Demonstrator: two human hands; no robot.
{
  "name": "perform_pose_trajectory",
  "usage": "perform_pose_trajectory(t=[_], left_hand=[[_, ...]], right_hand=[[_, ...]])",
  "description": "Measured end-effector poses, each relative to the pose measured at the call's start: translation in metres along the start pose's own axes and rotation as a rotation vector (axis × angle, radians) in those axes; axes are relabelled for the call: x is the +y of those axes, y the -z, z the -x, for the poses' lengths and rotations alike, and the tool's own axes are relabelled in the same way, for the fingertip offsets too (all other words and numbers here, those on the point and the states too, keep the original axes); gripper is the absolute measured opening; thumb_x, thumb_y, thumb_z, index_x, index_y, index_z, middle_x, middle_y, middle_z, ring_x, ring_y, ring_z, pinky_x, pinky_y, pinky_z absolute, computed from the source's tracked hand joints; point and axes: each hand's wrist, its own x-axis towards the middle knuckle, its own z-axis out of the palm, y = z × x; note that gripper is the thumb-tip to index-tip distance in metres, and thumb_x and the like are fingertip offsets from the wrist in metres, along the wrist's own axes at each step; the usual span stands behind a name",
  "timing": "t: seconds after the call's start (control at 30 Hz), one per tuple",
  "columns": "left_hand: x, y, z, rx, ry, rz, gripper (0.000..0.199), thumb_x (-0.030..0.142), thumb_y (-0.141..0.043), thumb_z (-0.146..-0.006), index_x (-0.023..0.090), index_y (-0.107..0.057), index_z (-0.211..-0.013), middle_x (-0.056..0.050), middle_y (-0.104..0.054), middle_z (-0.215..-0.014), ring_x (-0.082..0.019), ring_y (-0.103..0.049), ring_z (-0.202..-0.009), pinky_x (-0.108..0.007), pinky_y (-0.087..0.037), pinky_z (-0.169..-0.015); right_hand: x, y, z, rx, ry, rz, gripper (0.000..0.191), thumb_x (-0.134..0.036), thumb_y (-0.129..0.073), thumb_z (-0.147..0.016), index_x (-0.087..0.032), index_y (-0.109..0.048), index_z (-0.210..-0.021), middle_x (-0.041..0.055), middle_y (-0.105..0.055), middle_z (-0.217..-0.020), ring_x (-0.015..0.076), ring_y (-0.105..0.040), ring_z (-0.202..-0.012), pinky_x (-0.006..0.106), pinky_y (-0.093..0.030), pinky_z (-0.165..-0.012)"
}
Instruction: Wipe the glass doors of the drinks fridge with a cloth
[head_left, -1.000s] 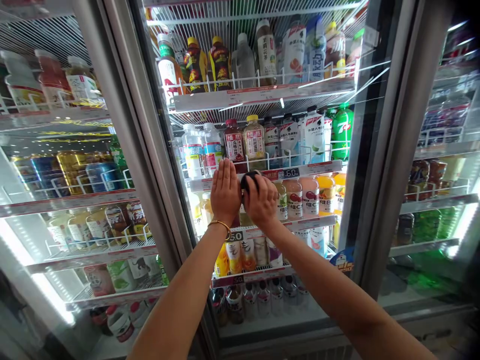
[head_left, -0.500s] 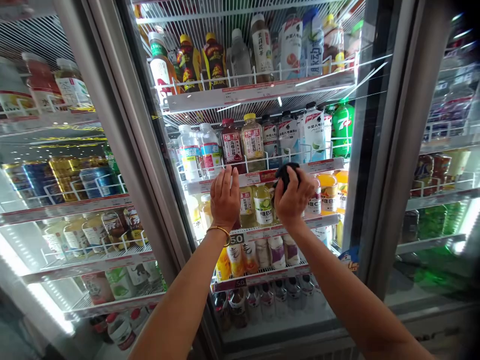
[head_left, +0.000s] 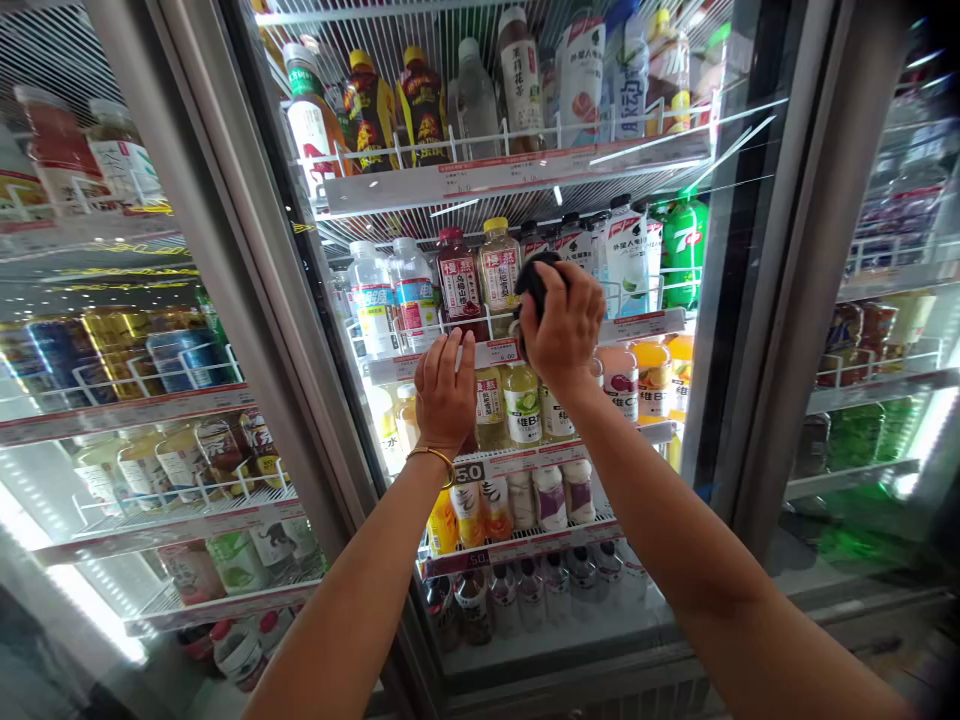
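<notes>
My right hand [head_left: 564,322] grips a dark balled-up cloth [head_left: 534,280] and presses it against the glass door [head_left: 660,470] of a drinks fridge, at the height of the second shelf. My left hand [head_left: 443,390] lies flat on the same glass a little lower and to the left, fingers together, a gold bangle [head_left: 433,456] on its wrist. Behind the glass stand rows of bottles [head_left: 480,265] on white wire shelves [head_left: 510,172] with red price strips.
A grey door frame [head_left: 247,280] runs diagonally at the left, with another glass door and shelves of cans [head_left: 112,345] beyond it. At the right a dark frame post [head_left: 810,270] separates a further fridge section [head_left: 892,300].
My right hand has carried the cloth over the glass, first to the right, then up and back left. The left hand stays flat on the glass, only slightly lower.
</notes>
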Motion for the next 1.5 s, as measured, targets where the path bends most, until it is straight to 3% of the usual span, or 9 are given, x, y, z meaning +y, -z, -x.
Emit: perform_pose_trajectory(t=[0.17, 0.33, 0.57, 0.73, 0.9, 1.03, 1.2, 1.37, 1.5], left_hand=[[0.000, -0.001, -0.001, 0.094, -0.045, -0.020, 0.050, 0.012, -0.042, -0.092, 0.017, -0.040, -0.141, -0.012, -0.055, -0.135, -0.024, -0.044, -0.131, -0.042, -0.034, -0.111], [0.001, -0.002, -0.002, 0.111, -0.044, -0.021, 0.049, 0.013, -0.043, -0.092, 0.018, -0.040, -0.141, -0.012, -0.054, -0.135, -0.024, -0.044, -0.131, -0.042, -0.033, -0.111], [0.001, -0.001, -0.002, 0.118, -0.041, -0.031, 0.046, 0.016, -0.045, -0.093, 0.018, -0.043, -0.139, -0.011, -0.056, -0.134, -0.023, -0.046, -0.129, -0.040, -0.035, -0.110], [0.000, -0.001, -0.001, 0.099, -0.051, -0.017, 0.047, 0.012, -0.041, -0.092, 0.018, -0.043, -0.139, -0.012, -0.054, -0.135, -0.023, -0.044, -0.131, -0.042, -0.034, -0.111], [0.001, -0.002, -0.001, 0.147, -0.082, -0.074, 0.047, 0.011, -0.043, -0.091, 0.016, -0.044, -0.138, -0.012, -0.057, -0.131, -0.023, -0.047, -0.127, -0.041, -0.037, -0.109], [0.002, -0.001, -0.001, 0.104, -0.052, -0.024, 0.046, 0.013, -0.041, -0.093, 0.017, -0.043, -0.138, -0.012, -0.055, -0.134, -0.023, -0.045, -0.130, -0.042, -0.035, -0.110], [0.001, -0.001, -0.001, 0.123, -0.046, -0.019, 0.044, 0.014, -0.043, -0.093, 0.019, -0.045, -0.137, -0.011, -0.058, -0.131, -0.022, -0.047, -0.128, -0.039, -0.036, -0.109], [0.001, 0.000, 0.000, 0.116, -0.072, -0.023, 0.046, 0.012, -0.044, -0.092, 0.018, -0.044, -0.138, -0.011, -0.059, -0.129, -0.022, -0.046, -0.128, -0.039, -0.035, -0.109], [0.000, 0.000, 0.000, 0.125, -0.094, -0.045, 0.047, 0.012, -0.045, -0.091, 0.017, -0.044, -0.138, -0.011, -0.059, -0.128, -0.022, -0.047, -0.126, -0.039, -0.035, -0.108]], right_hand=[[0.026, 0.013, 0.038, 0.083, -0.125, 0.046, 0.040, -0.035, -0.039, -0.093, -0.018, -0.050, -0.128, 0.0140, -0.051, -0.123, 0.0255, -0.045, -0.119, 0.045, -0.039, -0.099], [-0.002, 0.021, 0.088, 0.100, -0.015, 0.098, 0.038, -0.029, -0.050, -0.089, -0.017, -0.053, -0.125, 0.0141, -0.055, -0.119, 0.0254, -0.047, -0.115, 0.041, -0.040, -0.098], [-0.021, 0.008, 0.054, -0.048, 0.343, -0.049, 0.038, -0.033, -0.050, -0.089, -0.026, -0.052, -0.127, 0.0066, -0.056, -0.125, 0.0207, -0.044, -0.120, 0.035, -0.034, -0.104], [0.010, 0.007, 0.027, 0.063, 0.029, 0.002, 0.038, -0.034, -0.043, -0.092, -0.018, -0.053, -0.125, 0.0123, -0.054, -0.122, 0.0240, -0.046, -0.117, 0.041, -0.038, -0.100], [0.016, 0.020, 0.069, 0.091, -0.155, 0.051, 0.041, -0.032, -0.043, -0.092, -0.016, -0.050, -0.128, 0.0158, -0.052, -0.122, 0.0270, -0.045, -0.119, 0.046, -0.038, -0.098], [-0.011, 0.022, 0.097, 0.083, 0.004, 0.066, 0.039, -0.030, -0.051, -0.088, -0.017, -0.054, -0.124, 0.0142, -0.055, -0.119, 0.0254, -0.047, -0.116, 0.041, -0.039, -0.098], [-0.022, 0.011, 0.067, -0.023, 0.324, -0.027, 0.037, -0.036, -0.053, -0.087, -0.027, -0.056, -0.123, 0.0067, -0.056, -0.122, 0.0212, -0.046, -0.117, 0.035, -0.036, -0.101], [0.016, 0.009, 0.033, 0.017, 0.042, -0.019, 0.037, -0.035, -0.046, -0.090, -0.022, -0.054, -0.124, 0.0102, -0.053, -0.123, 0.0227, -0.045, -0.118, 0.040, -0.037, -0.100], [0.037, 0.020, 0.052, 0.105, -0.134, 0.026, 0.039, -0.034, -0.046, -0.090, -0.017, -0.053, -0.124, 0.0139, -0.053, -0.120, 0.0252, -0.047, -0.116, 0.045, -0.039, -0.099]])
